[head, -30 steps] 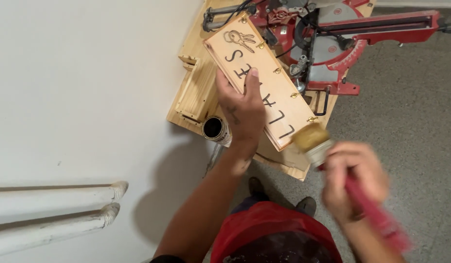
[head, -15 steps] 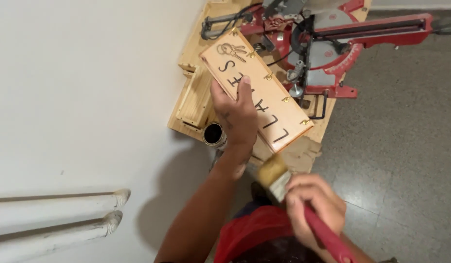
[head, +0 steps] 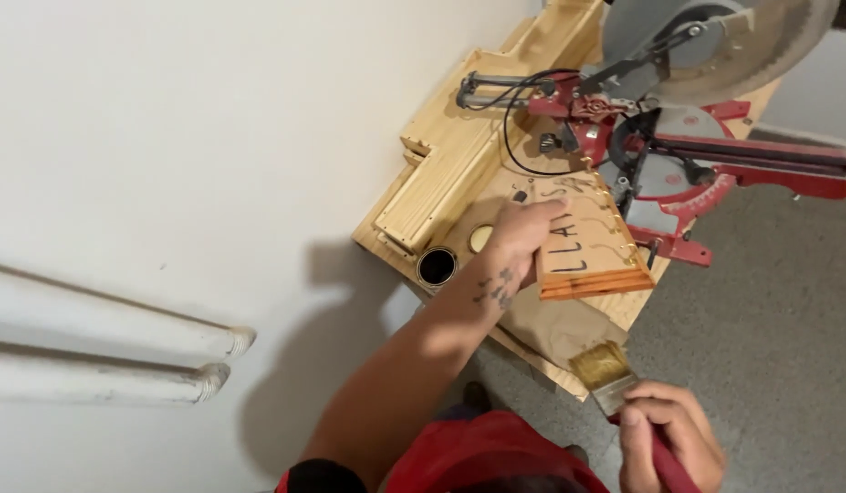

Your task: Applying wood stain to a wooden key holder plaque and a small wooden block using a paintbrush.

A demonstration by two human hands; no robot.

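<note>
Head view looks down on us at a plywood work surface (head: 569,333) pushed against a white wall (head: 213,137). Our left hand (head: 519,237) grips a lettered wooden plaque (head: 592,246), fingers (head: 546,212) wrapped over its left long edge, the board tilted with its near end edge facing us. Small brass hooks line the plaque's right edge, just beside the red base of a miter saw (head: 715,164) that takes up the far right of the surface. Our right hand (head: 669,443) is closed round the red handle of a paintbrush (head: 615,379), whose bristles sit at the near corner of the surface, apart from the plaque. An open round can (head: 437,267) stands at the left edge of the surface, near our left wrist, with a small round lid (head: 480,238) just behind it. A raised wooden fence (head: 450,173) runs along the wall side. Open floor (head: 770,338) lies to the right of the surface; two white pipes (head: 113,361) cross the wall at left.
</note>
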